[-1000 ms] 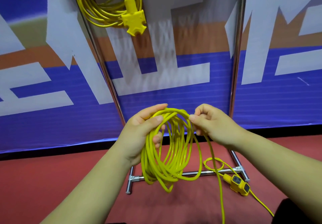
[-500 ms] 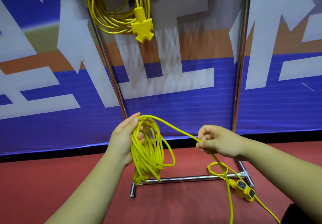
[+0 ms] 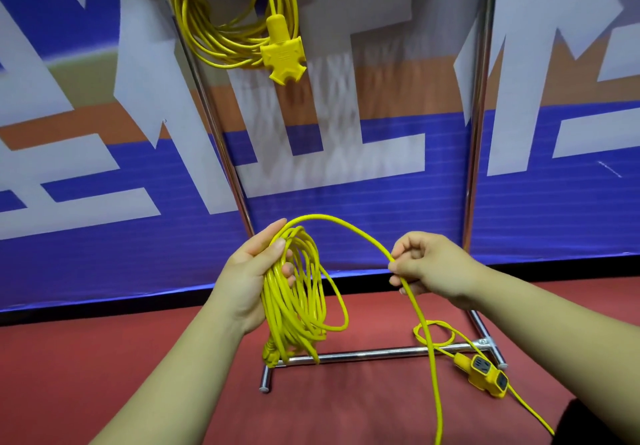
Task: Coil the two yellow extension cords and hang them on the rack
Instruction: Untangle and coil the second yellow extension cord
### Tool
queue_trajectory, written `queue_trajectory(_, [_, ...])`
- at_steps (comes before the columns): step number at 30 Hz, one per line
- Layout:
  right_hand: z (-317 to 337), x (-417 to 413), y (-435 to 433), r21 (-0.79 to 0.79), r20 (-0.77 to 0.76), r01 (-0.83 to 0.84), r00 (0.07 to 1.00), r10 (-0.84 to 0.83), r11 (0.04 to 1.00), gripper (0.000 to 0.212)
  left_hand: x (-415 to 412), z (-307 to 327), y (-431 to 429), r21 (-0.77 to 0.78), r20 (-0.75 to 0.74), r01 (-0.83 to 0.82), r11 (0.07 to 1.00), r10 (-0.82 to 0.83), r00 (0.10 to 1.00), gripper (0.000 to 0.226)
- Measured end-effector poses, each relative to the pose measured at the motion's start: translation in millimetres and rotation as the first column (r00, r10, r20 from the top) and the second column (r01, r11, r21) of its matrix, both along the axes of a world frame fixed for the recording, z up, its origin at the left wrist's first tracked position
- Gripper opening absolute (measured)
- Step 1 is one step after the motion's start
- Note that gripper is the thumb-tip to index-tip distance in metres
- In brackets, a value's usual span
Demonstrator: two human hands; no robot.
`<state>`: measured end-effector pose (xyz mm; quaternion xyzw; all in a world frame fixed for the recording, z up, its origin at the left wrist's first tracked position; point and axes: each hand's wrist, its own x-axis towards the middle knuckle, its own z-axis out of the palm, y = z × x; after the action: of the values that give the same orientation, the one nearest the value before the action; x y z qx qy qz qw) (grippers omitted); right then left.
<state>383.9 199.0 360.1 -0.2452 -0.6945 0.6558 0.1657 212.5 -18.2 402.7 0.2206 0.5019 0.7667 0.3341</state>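
My left hand [image 3: 254,271] grips the top of a hanging bundle of yellow cord loops [image 3: 298,306]. From the bundle one strand arcs to the right into my right hand [image 3: 426,268], which pinches it. Below that hand the loose cord [image 3: 433,368] drops to the red floor, where its yellow socket block [image 3: 485,373] lies by the rack's right foot. A second yellow cord [image 3: 221,29], coiled, hangs from the top left of the chrome rack [image 3: 474,133], its yellow multi-socket end [image 3: 284,57] dangling.
The rack's base bar [image 3: 367,354] lies on the red floor [image 3: 104,375] just behind the hanging loops. A blue, white and orange banner wall [image 3: 381,202] stands right behind the rack. A dark shape [image 3: 602,424] shows at the bottom right corner.
My hands moved apart: the right hand slid right and down along the strand, drawing it out from the bundle. The view tilted up, showing more of the hung coil.
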Motion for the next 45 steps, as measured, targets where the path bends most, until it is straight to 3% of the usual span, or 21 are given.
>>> queue_trajectory(8, [24, 3, 7, -0.315, -0.188, 0.141, 0.96, -0.207, 0.939, 0.015, 19, -11, 16, -0.193, -0.307, 0.04, 0.98, -0.099, 0.947, 0.035])
queue_trajectory(13, [34, 3, 7, -0.383, -0.251, 0.122, 0.94, -0.23, 0.916, 0.015, 36, -11, 26, -0.351, -0.501, 0.08, 0.933, -0.26, 0.825, 0.035])
queue_trajectory(16, [39, 2, 4, -0.385, -0.3, 0.117, 0.922, -0.244, 0.915, 0.014, 50, -17, 39, -0.432, -0.545, 0.097, 0.897, -0.345, 0.764, 0.029])
queue_trajectory(23, [42, 0, -1, -0.348, -0.331, 0.102, 0.917, -0.223, 0.932, 0.013, 73, -33, 66, -0.508, -0.422, 0.218, 0.833, -0.461, 0.78, 0.021])
queue_trajectory(32, [43, 8, 4, -0.327, -0.327, 0.122, 0.916, -0.233, 0.937, 0.014, 84, -38, 80, -0.495, -0.406, 0.269, 0.826, -0.494, 0.769, 0.007])
queue_trajectory(37, [46, 24, 15, -0.195, -0.353, 0.102, 0.921, -0.167, 0.975, 0.022, 71, -25, 73, -0.395, -0.409, 0.209, 0.895, -0.375, 0.832, 0.009])
queue_trajectory(40, [40, 30, 16, -0.07, -0.302, 0.107, 0.945, -0.123, 0.992, 0.019, 61, -10, 63, -0.267, -0.31, 0.153, 0.951, -0.236, 0.921, 0.012])
queue_trajectory(45, [8, 20, -7, 0.188, -0.094, -0.203, 0.97, 0.223, 0.961, 0.029, 53, 15, 48, -0.098, -0.272, 0.084, 0.992, -0.108, 0.956, 0.017])
